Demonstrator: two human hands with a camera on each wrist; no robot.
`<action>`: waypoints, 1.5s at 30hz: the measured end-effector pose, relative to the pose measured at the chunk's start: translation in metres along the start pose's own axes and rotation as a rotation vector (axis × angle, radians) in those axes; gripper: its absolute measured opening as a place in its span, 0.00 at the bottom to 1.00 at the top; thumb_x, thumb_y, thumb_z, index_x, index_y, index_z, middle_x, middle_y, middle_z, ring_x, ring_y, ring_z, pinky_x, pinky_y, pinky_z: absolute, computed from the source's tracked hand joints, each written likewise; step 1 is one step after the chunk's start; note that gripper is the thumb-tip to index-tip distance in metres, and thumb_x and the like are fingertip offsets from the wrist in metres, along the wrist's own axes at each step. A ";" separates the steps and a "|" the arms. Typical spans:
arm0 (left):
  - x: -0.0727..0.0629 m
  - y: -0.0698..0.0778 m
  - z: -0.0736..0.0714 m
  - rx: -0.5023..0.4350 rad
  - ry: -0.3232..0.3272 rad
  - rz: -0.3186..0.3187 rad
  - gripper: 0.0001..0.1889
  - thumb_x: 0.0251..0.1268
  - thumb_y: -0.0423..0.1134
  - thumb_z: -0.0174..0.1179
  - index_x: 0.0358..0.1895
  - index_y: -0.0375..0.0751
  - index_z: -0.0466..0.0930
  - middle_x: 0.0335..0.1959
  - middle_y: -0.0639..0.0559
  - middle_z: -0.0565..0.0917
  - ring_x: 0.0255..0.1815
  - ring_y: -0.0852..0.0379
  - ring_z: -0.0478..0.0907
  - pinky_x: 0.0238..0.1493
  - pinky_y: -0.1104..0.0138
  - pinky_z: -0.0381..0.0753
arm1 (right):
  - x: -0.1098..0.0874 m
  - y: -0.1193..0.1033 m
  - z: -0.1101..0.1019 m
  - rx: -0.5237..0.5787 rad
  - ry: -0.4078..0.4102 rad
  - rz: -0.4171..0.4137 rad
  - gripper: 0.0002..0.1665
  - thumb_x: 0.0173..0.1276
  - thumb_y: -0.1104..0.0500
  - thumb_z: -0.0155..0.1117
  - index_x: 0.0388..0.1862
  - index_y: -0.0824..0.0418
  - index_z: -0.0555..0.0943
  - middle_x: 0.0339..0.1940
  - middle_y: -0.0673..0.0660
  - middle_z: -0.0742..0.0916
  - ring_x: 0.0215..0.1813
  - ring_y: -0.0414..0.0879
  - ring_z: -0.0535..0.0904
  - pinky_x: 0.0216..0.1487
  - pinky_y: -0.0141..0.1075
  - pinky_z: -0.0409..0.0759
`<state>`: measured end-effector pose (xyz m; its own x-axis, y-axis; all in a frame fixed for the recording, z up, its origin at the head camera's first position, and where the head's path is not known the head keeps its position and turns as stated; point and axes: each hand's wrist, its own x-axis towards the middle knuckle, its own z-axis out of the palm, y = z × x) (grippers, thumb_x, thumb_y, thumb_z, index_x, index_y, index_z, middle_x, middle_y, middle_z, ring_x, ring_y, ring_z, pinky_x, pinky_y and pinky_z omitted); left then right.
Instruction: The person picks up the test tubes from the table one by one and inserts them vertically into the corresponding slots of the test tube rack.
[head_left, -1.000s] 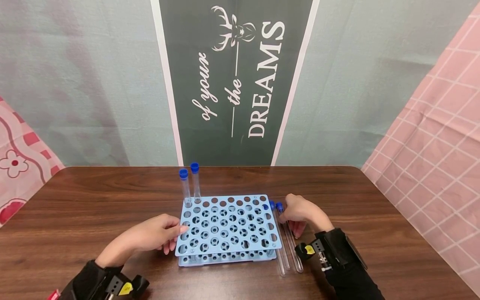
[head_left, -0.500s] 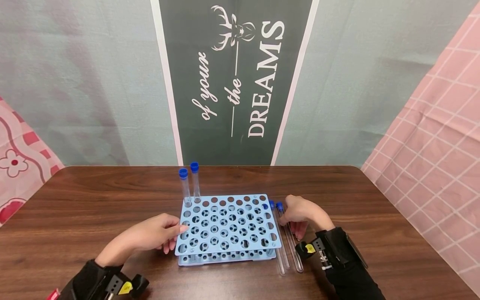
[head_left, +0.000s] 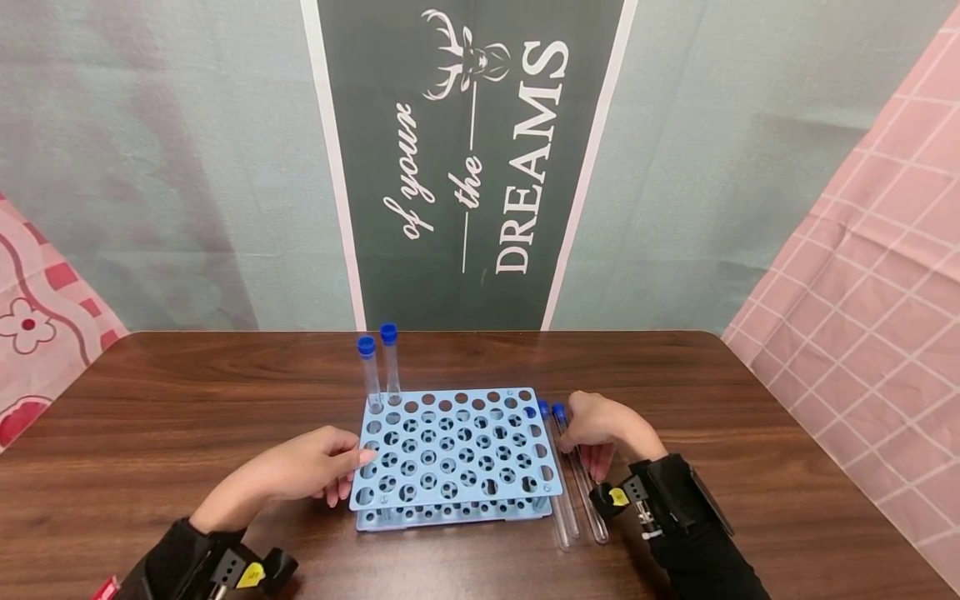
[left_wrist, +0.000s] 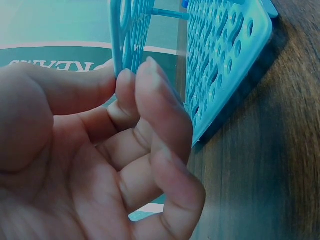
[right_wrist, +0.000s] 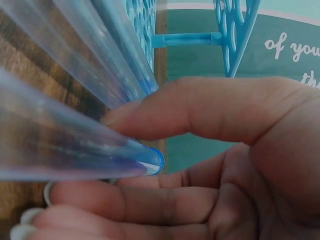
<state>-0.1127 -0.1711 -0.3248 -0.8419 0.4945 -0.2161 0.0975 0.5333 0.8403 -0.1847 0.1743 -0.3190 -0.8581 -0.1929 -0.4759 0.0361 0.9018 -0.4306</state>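
Observation:
A light-blue two-tier test tube rack [head_left: 461, 502] stands on the table. My left hand [head_left: 318, 467] pinches the left edge of its upper plate [left_wrist: 115, 45] between thumb and index finger, the other fingers curling below. To the right of the rack, my right hand [head_left: 600, 421] pinches a clear test tube [head_left: 590, 504] near its blue cap. The right wrist view shows this test tube [right_wrist: 65, 142] between thumb and fingers. Further clear tubes [head_left: 559, 521] with blue caps lie beside it against the rack. Two capped tubes [head_left: 372, 379] stand upright in the rack's far left corner.
The dark wooden table [head_left: 187, 392] extends to both sides of the rack. Behind it hangs a grey-green cloth [head_left: 480, 300] with white lettering. Pink cloths border the left and right sides. Each wrist carries a black camera strap [head_left: 678, 492].

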 end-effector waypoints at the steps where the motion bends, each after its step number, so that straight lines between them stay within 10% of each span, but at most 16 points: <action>1: 0.000 0.000 0.000 0.000 0.000 -0.002 0.18 0.69 0.44 0.49 0.22 0.37 0.70 0.15 0.53 0.72 0.15 0.59 0.69 0.16 0.72 0.65 | 0.000 0.000 0.000 0.001 0.000 0.000 0.13 0.56 0.66 0.64 0.16 0.70 0.76 0.10 0.61 0.80 0.12 0.49 0.78 0.16 0.37 0.77; 45: 0.001 -0.001 -0.002 -0.020 0.002 -0.011 0.18 0.69 0.44 0.49 0.22 0.36 0.70 0.15 0.53 0.72 0.15 0.59 0.69 0.16 0.72 0.64 | -0.017 -0.008 -0.016 0.054 0.100 -0.063 0.08 0.57 0.68 0.62 0.22 0.67 0.73 0.12 0.60 0.80 0.12 0.49 0.78 0.16 0.38 0.77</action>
<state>-0.1150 -0.1723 -0.3245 -0.8441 0.4872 -0.2238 0.0779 0.5245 0.8478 -0.1787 0.1769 -0.2956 -0.9062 -0.2067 -0.3689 0.0057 0.8663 -0.4995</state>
